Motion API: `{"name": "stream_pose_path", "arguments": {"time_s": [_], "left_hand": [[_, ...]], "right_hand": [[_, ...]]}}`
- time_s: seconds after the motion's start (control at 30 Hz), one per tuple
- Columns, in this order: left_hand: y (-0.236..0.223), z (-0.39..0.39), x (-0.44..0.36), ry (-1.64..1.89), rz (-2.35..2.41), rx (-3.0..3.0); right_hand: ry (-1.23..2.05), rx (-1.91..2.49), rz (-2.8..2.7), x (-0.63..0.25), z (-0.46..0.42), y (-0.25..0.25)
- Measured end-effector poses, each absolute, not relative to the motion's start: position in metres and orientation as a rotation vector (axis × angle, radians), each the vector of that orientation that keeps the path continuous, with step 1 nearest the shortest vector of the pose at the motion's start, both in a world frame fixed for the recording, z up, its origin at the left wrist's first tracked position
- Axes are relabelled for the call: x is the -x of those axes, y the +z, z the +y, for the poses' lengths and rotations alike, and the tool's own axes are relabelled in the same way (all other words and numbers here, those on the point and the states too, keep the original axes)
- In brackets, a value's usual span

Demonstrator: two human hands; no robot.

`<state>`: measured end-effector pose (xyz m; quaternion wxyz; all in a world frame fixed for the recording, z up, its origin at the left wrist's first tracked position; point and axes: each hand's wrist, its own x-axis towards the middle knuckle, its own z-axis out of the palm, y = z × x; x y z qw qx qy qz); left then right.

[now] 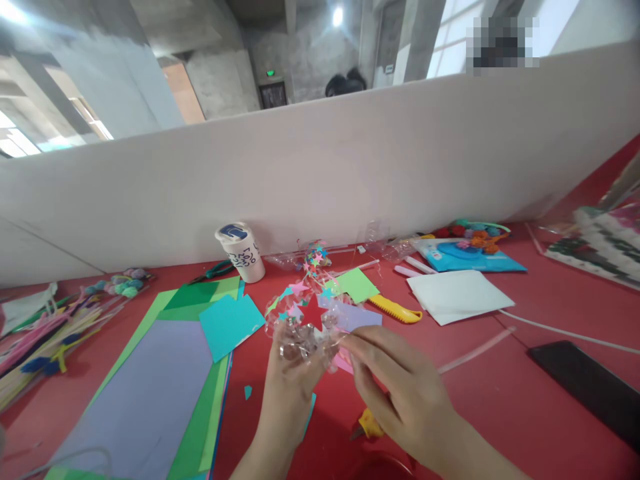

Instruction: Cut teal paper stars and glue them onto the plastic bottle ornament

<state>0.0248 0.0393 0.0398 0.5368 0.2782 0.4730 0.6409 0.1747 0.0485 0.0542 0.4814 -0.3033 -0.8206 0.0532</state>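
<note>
In the head view, my left hand (290, 387) is wrapped round a crinkled clear plastic piece covered with coloured stars (285, 343). A large red star (313, 313) faces me on it, with smaller pink and blue stars around. My right hand (400, 380) is closed in a pinch at the right edge of that piece; whatever is between its fingertips is too small to make out. Just beyond lie a light green paper square (359, 285) and a yellow utility knife (395, 309). Under my right hand a yellow-handled cutting tool (369, 424) is partly hidden.
Coloured paper sheets (145, 387) and a turquoise square (231, 327) lie left on the red table (480, 413). A white cup (241, 253) stands by the white partition (300, 173). Rightward are white paper (457, 295), a blue packet (470, 257) and a dark phone (585, 383).
</note>
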Motion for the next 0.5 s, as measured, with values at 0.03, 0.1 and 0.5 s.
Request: {"name": "stream_pose_path", "arguments": {"time_s": [0.03,0.1,0.5], "left_hand": [[0.038,0.039,-0.024,1.541,1.129,-0.663],[0.036,0.04,-0.023,1.555,1.121,-0.662],[0.043,0.041,-0.026,1.514,1.054,-0.656]], "right_hand": [[0.096,0.723,-2.006,-0.175,0.048,0.054],[0.031,0.691,-2.022,-0.175,0.048,0.055],[-0.236,0.677,-2.052,-0.175,0.048,0.041]]}}
